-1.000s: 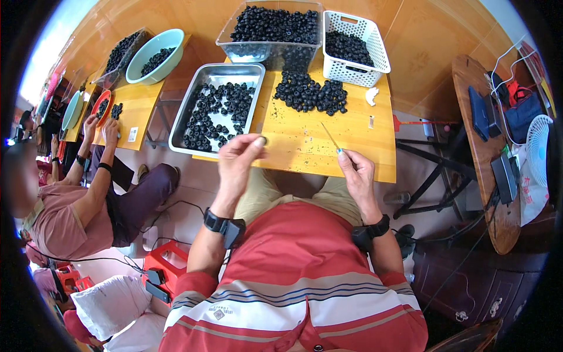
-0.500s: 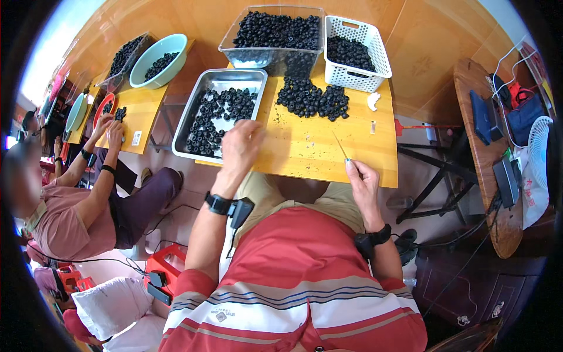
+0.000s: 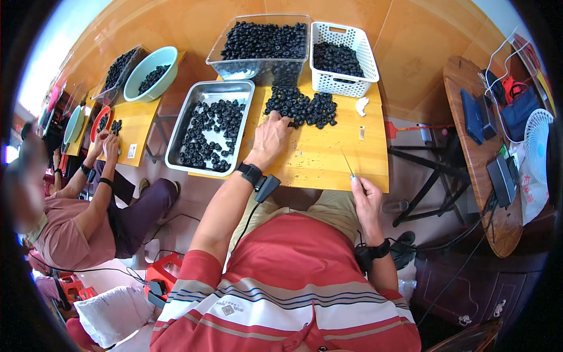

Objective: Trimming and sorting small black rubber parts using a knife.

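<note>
A pile of small black ring-shaped parts lies on the yellow wooden table. Bent over the pile's near left edge, the fingers of my left hand are drawn together among the parts; what they pinch is hidden. By the table's front edge, my right hand is closed round the light-coloured end of a thin, needle-like pick, its tip pointing away from me. To the left, a metal tray holds many more of the black parts, spread loosely over its bottom.
Behind the pile stand a clear plastic bin and a white perforated basket, both with black parts. A white scrap lies near the right edge. At left another person works beside a pale green basin. A wooden board with devices stands right.
My left hand has moved from beside the metal tray, right and forward to the pile. My right hand still holds the pick, a little lower. The whole view has shifted slightly.
</note>
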A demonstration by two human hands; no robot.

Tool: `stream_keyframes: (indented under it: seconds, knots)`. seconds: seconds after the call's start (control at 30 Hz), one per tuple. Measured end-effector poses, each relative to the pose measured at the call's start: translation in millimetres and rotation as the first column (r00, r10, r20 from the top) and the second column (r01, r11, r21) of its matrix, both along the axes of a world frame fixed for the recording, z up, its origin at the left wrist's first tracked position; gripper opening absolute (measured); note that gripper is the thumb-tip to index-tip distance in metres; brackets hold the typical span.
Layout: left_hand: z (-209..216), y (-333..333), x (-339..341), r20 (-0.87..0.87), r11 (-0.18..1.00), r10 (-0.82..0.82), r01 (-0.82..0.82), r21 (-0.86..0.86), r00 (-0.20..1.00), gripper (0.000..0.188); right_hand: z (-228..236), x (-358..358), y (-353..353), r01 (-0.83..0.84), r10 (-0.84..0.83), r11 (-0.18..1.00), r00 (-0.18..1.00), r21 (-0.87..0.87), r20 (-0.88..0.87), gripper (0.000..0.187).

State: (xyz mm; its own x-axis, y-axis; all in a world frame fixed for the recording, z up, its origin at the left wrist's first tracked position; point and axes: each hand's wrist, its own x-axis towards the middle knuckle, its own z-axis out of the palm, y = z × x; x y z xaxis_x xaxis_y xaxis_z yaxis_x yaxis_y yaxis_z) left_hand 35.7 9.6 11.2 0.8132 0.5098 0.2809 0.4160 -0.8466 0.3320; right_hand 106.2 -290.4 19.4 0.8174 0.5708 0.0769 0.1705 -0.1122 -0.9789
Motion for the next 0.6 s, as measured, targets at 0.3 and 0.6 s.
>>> stream_keyframes:
  seconds: [0.3,0.6]
  knots:
    - [-5,-15,-17,0.174,0.982,-0.038,0.068,-0.174,0.984,0.019,1,4,4,-0.035,0.034,0.999,0.998,-0.017,-0.052,0.032]
    - [-16,-29,-50,0.506,0.205,0.262,0.465,-0.861,0.822,0.024,-5,2,22,-0.093,0.094,0.996,0.995,0.013,-0.039,0.034]
